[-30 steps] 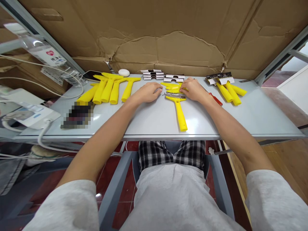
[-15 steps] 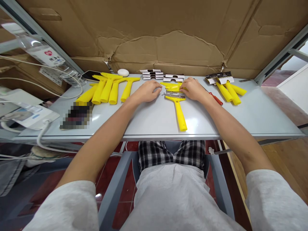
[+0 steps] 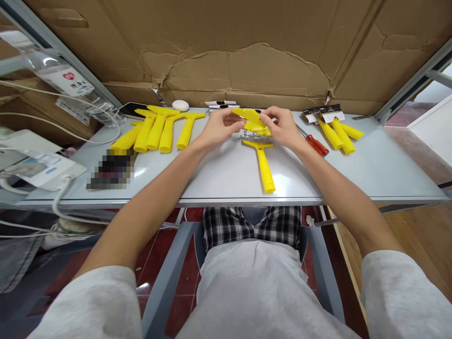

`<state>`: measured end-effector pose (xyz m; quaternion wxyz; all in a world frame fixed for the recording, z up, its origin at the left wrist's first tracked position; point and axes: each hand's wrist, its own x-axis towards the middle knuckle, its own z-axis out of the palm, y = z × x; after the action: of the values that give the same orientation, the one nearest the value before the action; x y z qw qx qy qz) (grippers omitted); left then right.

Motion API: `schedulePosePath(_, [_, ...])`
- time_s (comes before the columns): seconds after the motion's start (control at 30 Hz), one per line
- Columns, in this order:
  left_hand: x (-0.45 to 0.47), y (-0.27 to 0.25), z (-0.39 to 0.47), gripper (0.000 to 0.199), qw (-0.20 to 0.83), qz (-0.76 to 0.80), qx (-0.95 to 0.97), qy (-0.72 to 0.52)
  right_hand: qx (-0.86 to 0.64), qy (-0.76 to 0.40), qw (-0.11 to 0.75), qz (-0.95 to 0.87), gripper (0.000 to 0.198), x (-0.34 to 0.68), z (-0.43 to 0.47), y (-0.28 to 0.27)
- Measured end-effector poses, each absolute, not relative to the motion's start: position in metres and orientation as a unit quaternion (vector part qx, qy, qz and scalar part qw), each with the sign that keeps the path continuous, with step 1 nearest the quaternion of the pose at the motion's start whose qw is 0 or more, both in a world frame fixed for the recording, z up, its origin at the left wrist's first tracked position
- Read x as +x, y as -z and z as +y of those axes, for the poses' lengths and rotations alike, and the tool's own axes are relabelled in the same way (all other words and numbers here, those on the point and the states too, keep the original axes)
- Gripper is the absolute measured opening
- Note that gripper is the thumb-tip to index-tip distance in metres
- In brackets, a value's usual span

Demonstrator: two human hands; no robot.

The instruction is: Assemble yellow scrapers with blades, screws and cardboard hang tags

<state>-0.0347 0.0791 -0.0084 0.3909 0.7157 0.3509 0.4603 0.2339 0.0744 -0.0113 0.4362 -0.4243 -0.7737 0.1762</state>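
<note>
A flat yellow plastic cover piece [image 3: 249,114] is raised above the table between my hands. My right hand [image 3: 283,126] pinches its right end between thumb and fingers. My left hand [image 3: 222,126] is curled at its left end, with fingers behind it. Under it lie more yellow cover pieces [image 3: 257,128] and a scatter of small screws [image 3: 246,135], partly hidden. Closer to me is a yellow scraper handle [image 3: 263,169], its head pointing away from me, with a metal blade [image 3: 257,140] across the head. Beside my right hand rests a red-handled screwdriver [image 3: 316,145].
Several yellow scraper handles [image 3: 165,134] lie at the left, near a pixelated phone-like object [image 3: 111,169] and a white oval object [image 3: 180,105]. Scrapers with black-and-white cards [image 3: 332,113] are at the right. Folded cards [image 3: 221,103] stand at the back, against cardboard [image 3: 247,70].
My right hand has lifted a yellow cover piece off the small pile. My left hand has moved right and up to its other end. The scraper handle has stayed put.
</note>
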Motion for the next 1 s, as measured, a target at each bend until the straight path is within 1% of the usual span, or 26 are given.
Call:
schedulePosePath(0.07, [-0.028,0.008,0.074,0.047,0.47,0.322,0.674,-0.47,-0.403,-0.21,0.456,-0.765,0.117,0.223,0.067,0.009])
schedulePosePath(0.1, [-0.025,0.008,0.071,0.049,0.502,0.308,0.657,-0.47,-0.396,-0.222,0.461,-0.763,0.121,0.219,0.065,0.008])
schedulePosePath(0.2, [-0.021,0.008,0.065,0.052,0.567,0.268,0.622,-0.469,-0.397,-0.245,0.468,-0.751,0.124,0.212,0.061,0.007])
schedulePosePath(0.3, [-0.019,0.006,0.061,0.055,0.591,0.246,0.607,-0.47,-0.4,-0.248,0.481,-0.74,0.123,0.21,0.06,0.007])
schedulePosePath(0.4, [-0.018,0.004,0.058,0.057,0.581,0.238,0.611,-0.482,-0.4,-0.247,0.476,-0.743,0.114,0.209,0.057,0.008])
schedulePosePath(0.53, [-0.021,-0.001,0.059,0.056,0.543,0.274,0.621,-0.495,-0.389,-0.246,0.459,-0.76,0.086,0.211,0.054,0.004])
schedulePosePath(0.57, [-0.024,-0.002,0.06,0.057,0.523,0.289,0.632,-0.493,-0.384,-0.244,0.463,-0.761,0.084,0.214,0.054,0.002])
schedulePosePath(0.63, [-0.029,-0.005,0.062,0.057,0.466,0.315,0.67,-0.485,-0.374,-0.24,0.47,-0.763,0.087,0.221,0.054,-0.002])
schedulePosePath(0.73, [-0.036,-0.009,0.065,0.051,0.394,0.335,0.719,-0.465,-0.363,-0.26,0.459,-0.768,0.085,0.235,0.055,-0.007])
schedulePosePath(0.8, [-0.038,-0.009,0.067,0.045,0.383,0.339,0.73,-0.454,-0.362,-0.288,0.448,-0.765,0.082,0.244,0.057,-0.008])
schedulePosePath(0.9, [-0.036,-0.008,0.067,0.041,0.391,0.345,0.734,-0.435,-0.375,-0.309,0.438,-0.757,0.078,0.255,0.061,-0.007])
schedulePosePath(1.0, [-0.034,-0.007,0.066,0.039,0.4,0.355,0.734,-0.419,-0.387,-0.272,0.422,-0.774,0.064,0.261,0.063,-0.007])
